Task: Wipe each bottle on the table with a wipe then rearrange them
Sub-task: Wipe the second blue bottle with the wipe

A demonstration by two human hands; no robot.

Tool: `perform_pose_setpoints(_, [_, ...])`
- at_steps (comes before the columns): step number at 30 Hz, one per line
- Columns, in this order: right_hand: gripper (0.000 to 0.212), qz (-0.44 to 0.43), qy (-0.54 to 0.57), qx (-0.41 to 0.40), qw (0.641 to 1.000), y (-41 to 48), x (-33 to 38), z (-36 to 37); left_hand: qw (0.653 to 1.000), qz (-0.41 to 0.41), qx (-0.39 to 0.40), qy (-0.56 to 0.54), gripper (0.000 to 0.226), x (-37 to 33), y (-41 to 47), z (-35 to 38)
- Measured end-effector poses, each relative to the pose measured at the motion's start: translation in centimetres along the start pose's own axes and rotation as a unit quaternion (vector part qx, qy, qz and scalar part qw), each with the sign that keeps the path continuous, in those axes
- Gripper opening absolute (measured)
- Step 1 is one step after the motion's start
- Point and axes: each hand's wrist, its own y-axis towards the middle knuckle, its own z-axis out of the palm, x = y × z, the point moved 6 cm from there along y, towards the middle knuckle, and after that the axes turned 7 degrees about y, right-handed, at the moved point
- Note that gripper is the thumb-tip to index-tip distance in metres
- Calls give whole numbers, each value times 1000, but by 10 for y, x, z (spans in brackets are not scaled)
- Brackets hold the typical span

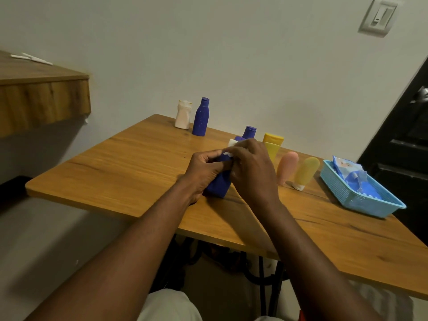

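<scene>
Wiping a bottle (217, 186) held in both hands over the tabletop (129, 163).

The left hand (205, 169) is clamped round the bottle's body. The right hand (251, 170) curls over its upper part and pinches a white wipe (231, 142) against it, with a corner of the wipe showing past the fingers. The bottle sits between the two hands, tilted away, its base low by the tabletop and its top mostly hidden. To do this well, the left grip should probably stay firm and low while the bottle is turned so the wipe passes all the way round. The grip then shifts to uncover the part it hides. Three tubes (287, 166) stand just right of the right hand, and a white bottle (183, 114) stands well apart at the far edge.
</scene>
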Motion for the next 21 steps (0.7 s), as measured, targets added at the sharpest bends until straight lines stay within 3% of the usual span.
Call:
perform_pose_setpoints(3, [26,71,128,-52,988,-10,-18,-6,1000,5,-1,9,43,-2,-1,1])
perform_pose_setpoints(6, [24,113,151,-66,980,-9,-27,-6,1000,8,1,19,44,-3,-1,2])
perform_pose_setpoints(10, [26,72,102,-60,990,2,-18,-8,1000,14,1,18,43,-2,-1,3])
perform_pose_setpoints(14, [34,-6,-14,3,1000,0,-4,2,1000,10,9,9,44,-1,-2,0])
perform_pose_setpoints(21, [21,74,141,-73,985,-12,-27,-6,1000,10,18,10,46,-4,-4,5])
